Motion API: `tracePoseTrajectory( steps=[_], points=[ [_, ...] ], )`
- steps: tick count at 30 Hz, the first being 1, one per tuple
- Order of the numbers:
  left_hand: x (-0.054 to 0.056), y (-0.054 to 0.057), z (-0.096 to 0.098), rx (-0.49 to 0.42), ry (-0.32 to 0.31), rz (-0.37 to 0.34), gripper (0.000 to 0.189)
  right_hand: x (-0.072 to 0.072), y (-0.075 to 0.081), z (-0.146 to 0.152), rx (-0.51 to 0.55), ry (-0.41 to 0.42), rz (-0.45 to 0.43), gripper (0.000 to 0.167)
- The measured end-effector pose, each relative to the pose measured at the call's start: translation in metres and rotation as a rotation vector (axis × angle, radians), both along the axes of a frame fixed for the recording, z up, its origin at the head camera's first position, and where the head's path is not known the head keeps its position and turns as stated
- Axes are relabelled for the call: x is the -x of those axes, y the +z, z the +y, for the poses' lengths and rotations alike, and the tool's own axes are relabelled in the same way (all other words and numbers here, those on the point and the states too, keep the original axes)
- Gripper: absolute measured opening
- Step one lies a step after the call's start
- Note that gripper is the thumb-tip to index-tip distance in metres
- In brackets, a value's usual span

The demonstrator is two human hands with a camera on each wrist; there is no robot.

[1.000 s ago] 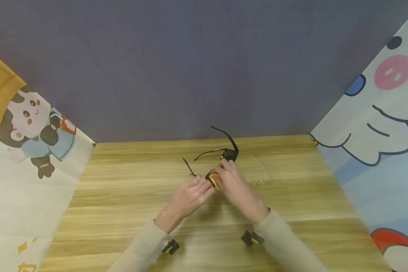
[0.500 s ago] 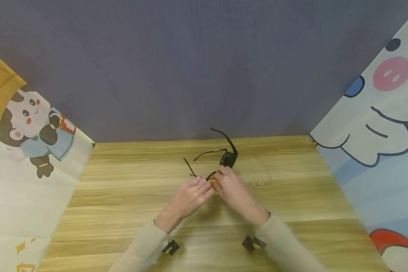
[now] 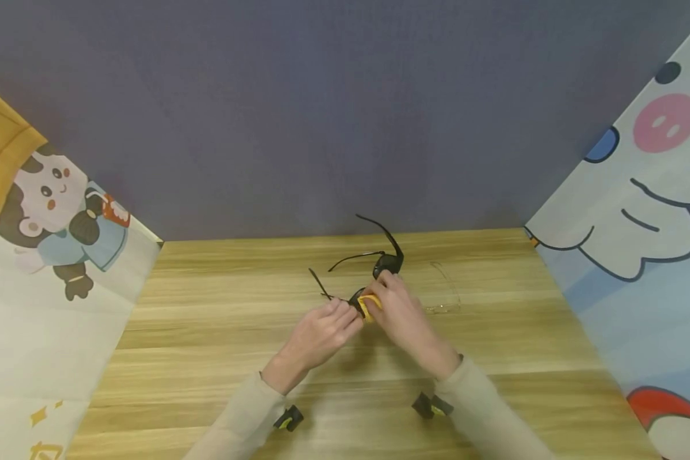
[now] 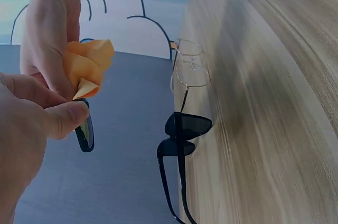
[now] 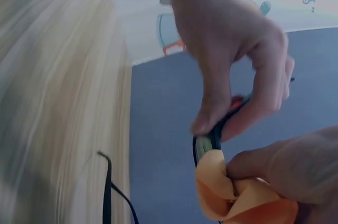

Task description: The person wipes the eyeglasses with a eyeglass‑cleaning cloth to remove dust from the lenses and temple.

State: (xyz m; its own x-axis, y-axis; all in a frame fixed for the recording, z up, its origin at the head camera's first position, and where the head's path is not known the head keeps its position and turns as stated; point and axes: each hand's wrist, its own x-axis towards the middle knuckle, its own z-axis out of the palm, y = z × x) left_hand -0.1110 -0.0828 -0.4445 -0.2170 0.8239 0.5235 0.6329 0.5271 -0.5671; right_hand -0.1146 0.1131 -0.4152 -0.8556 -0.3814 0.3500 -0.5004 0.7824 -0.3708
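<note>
My left hand (image 3: 324, 329) pinches the frame of black-framed glasses (image 4: 86, 134) between thumb and fingers, above the table. A yellow-orange cloth (image 3: 370, 308) is held in my right hand (image 3: 399, 313). In the right wrist view the cloth (image 5: 214, 182) lies over part of a lens, with the thumb pressing into its folds. One thin dark temple (image 3: 317, 281) of the held glasses sticks out beyond my left hand. My fingers and the cloth hide much of the frame.
Black sunglasses (image 3: 386, 264) lie on the wooden table (image 3: 218, 275) just beyond my hands, temples unfolded. Thin wire-rimmed glasses (image 3: 439, 308) lie to their right. A grey-blue wall (image 3: 333, 128) rises behind the table, and cartoon-printed panels (image 3: 632, 255) flank it.
My right hand and the cloth shift slightly towards me, then back up and right along the lens. My left hand keeps its hold on the glasses in about the same place.
</note>
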Motion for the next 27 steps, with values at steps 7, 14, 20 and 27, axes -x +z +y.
tracePoseTrajectory(
  steps=[7,14,20,27],
  points=[
    [-0.0004,0.0050,-0.0008,0.003,-0.006,0.002,0.030,0.0008,-0.0010,0.0021,-0.038,-0.018,0.093,0.009],
    [0.0014,0.0036,-0.0042,0.002,-0.028,0.000,0.026,-0.0038,-0.0028,-0.0002,-0.049,0.078,0.070,0.007],
    [0.0041,0.0009,-0.0061,-0.004,-0.045,-0.018,0.021,-0.0055,-0.0034,-0.0059,0.030,0.122,-0.004,0.005],
    [0.0049,-0.0005,-0.0083,0.005,-0.046,0.018,0.025,-0.0053,-0.0046,-0.0067,0.048,0.110,0.000,0.008]
  ],
)
